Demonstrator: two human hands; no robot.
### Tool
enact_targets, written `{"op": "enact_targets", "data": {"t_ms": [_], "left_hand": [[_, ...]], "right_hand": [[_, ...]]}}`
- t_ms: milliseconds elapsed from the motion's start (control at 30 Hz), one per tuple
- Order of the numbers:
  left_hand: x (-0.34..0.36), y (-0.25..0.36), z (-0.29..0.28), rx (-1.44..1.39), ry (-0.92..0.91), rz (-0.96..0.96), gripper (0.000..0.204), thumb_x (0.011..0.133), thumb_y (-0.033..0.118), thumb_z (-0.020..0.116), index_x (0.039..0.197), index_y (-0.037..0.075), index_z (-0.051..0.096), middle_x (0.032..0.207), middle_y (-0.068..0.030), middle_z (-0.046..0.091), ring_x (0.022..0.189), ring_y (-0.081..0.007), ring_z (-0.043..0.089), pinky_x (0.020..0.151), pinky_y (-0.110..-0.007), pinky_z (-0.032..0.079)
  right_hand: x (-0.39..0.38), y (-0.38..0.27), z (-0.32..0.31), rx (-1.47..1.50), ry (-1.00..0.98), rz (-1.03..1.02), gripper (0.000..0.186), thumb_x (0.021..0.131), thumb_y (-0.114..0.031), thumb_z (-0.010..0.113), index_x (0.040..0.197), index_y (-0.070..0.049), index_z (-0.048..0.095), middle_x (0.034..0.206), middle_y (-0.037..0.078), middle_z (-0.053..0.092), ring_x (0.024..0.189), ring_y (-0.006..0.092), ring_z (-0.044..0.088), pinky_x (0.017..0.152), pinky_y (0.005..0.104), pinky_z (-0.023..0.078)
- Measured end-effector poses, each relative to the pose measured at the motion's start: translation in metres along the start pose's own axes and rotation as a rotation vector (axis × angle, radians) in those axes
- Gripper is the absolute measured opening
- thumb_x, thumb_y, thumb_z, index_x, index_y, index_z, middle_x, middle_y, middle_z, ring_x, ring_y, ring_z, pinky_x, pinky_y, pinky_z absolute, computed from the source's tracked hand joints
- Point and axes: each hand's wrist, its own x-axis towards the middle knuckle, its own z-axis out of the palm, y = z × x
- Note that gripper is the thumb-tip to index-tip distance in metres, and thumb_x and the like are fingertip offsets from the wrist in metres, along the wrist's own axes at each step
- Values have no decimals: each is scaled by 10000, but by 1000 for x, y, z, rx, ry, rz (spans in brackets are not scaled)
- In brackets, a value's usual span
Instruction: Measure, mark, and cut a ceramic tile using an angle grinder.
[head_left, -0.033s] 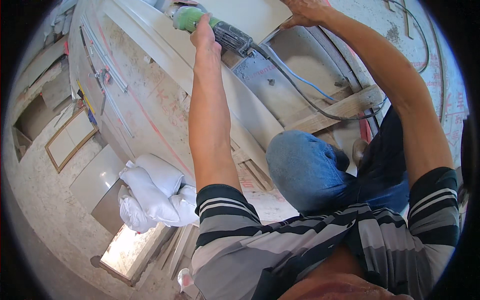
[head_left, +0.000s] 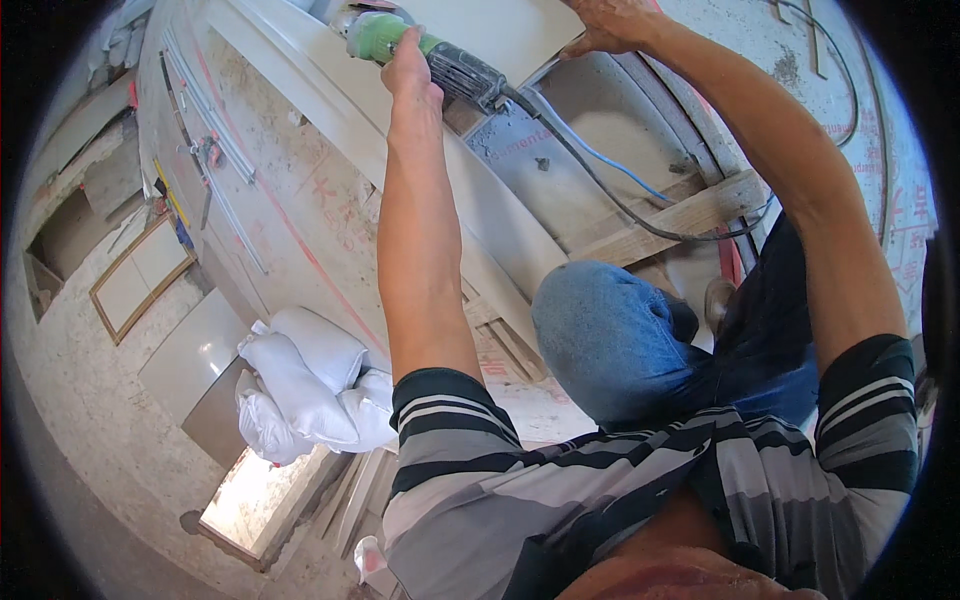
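Barely any shift shows since the earlier frame: both hands and the green-and-black angle grinder (head_left: 462, 74) keep their places. Fingers wrapped around its body, the left hand (head_left: 408, 72) holds the grinder by the near edge of a pale flat panel (head_left: 510, 30), its tail end toward the panel's near right corner. At the panel's right edge is the right hand (head_left: 608, 25), thumb spread well away from the fingers; whether it grips that edge I cannot tell. From the grinder's tail, a black power cord (head_left: 586, 170) runs beside a blue cable (head_left: 622, 168) and across a wooden crosspiece (head_left: 690, 212).
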Motion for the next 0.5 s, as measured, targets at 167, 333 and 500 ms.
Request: {"op": "enact_targets", "data": {"t_ms": [167, 333, 500], "left_hand": [[-3, -2, -1, 32, 7, 16, 439, 759, 206, 671, 1117, 0, 521, 949, -106, 593, 787, -264, 617, 682, -451, 523], [-8, -1, 0, 26, 10, -7, 483, 736, 190, 693, 1130, -17, 506, 980, -117, 592, 798, -270, 616, 691, -446, 523], [-12, -2, 1, -1, 11, -15, 449, 738, 180, 693, 1101, -16, 513, 948, -109, 588, 782, -266, 612, 681, -443, 523]], "right_hand": [[2, 1, 2, -24, -35, 12, 1130, 585, -582, 736, 1457, -191, 134, 1438, 344, 62, 1276, 492, 278, 996, 515, 351], [2, -1, 0, -38, -48, 6, 1126, 601, -584, 727, 1459, -194, 111, 1439, 344, 51, 1284, 487, 268, 997, 504, 356], [0, -3, -2, -66, -67, 17, 1129, 605, -604, 714, 1460, -197, 100, 1441, 345, 30, 1283, 491, 263, 999, 507, 353]]}}
